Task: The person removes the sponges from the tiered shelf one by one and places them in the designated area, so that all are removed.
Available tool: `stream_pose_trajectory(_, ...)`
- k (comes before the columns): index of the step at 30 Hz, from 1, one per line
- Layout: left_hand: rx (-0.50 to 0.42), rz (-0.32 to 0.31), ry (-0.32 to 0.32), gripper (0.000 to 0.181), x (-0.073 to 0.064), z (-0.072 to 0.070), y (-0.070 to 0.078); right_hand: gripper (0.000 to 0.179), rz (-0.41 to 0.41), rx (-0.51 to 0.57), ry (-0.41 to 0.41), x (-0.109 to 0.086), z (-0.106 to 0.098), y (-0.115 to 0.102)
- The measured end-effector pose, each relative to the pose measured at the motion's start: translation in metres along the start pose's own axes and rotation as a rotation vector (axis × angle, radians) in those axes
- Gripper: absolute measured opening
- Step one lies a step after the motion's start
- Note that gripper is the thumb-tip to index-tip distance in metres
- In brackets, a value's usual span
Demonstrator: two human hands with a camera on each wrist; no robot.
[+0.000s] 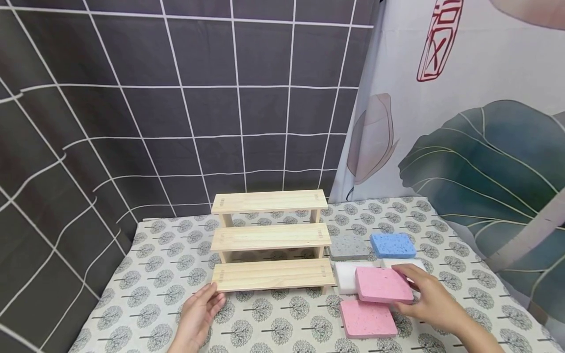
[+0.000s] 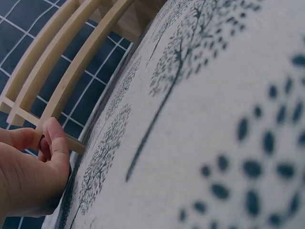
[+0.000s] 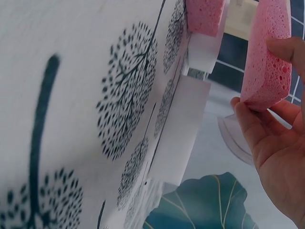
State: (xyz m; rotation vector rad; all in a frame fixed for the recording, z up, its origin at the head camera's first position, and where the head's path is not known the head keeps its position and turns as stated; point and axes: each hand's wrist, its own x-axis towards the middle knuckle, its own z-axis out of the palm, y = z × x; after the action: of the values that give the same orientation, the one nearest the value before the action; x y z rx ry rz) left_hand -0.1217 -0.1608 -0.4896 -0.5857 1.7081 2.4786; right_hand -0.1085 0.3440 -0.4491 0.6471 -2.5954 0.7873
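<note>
A pink sponge [image 1: 383, 284] is gripped at its right end by my right hand [image 1: 430, 296]. In the right wrist view the thumb and fingers hold this pink sponge [image 3: 267, 62] up off the cloth. Below it in the head view, a second pink sponge [image 1: 368, 319] lies on the cloth. My left hand [image 1: 198, 314] pinches the front left corner of the lowest step of a three-tier wooden rack [image 1: 273, 274]. The left wrist view shows the thumb and fingers of the left hand [image 2: 38, 171] at the end of a wooden board [image 2: 71, 76].
Behind the held sponge lie two white sponges [image 1: 346, 278], partly covered from view. A grey sponge [image 1: 348, 248] and a blue sponge [image 1: 393, 245] lie farther back, right of the rack. Tree-patterned cloth [image 1: 145, 289] covers the table. A dark gridded curtain [image 1: 132, 113] hangs behind.
</note>
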Motion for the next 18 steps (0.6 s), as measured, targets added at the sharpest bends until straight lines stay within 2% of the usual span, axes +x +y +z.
stream_pose_trajectory(5, 0.002, 0.007, 0.000, 0.039, -0.002, 0.000, 0.000, 0.080, 0.038, -0.043, -0.007, -0.004, -0.004, 0.002)
stream_pose_trajectory(11, 0.010, 0.003, -0.001, 0.040, -0.004, 0.002, 0.001, 0.081, 0.096, -0.032, -0.019, -0.011, -0.009, 0.006)
stream_pose_trajectory(18, 0.023, 0.004, 0.001, 0.043, -0.004, 0.002, 0.001, 0.079, 0.063, -0.054, -0.014, -0.018, -0.017, 0.015)
